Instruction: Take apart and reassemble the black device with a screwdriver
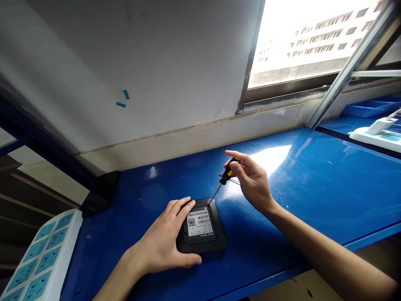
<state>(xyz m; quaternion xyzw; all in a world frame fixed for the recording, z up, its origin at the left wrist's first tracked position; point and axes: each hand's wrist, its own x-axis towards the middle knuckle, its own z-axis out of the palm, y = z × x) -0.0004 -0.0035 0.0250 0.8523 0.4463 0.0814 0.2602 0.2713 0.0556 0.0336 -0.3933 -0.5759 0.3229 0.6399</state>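
Note:
A square black device (221, 238) with rounded corners lies on the blue table, its white label (200, 223) with a QR code and barcodes facing up. My left hand (171, 234) grips the device along its left side, fingers at the far edge and thumb at the near edge. In my right hand (252, 179) is a black and yellow screwdriver (226, 173), held by its handle between thumb and fingers. The screwdriver slants down to the left, and its tip meets the device near the far right corner. Whether a screw sits under the tip is too small to tell.
The blue tabletop (313, 188) runs up to a wall (156, 62) with two blue tape strips. A white power strip (46, 251) lies at the near left, and another power strip (376, 137) at the right. A blue tray (366, 108) stands beyond a metal post (344, 75).

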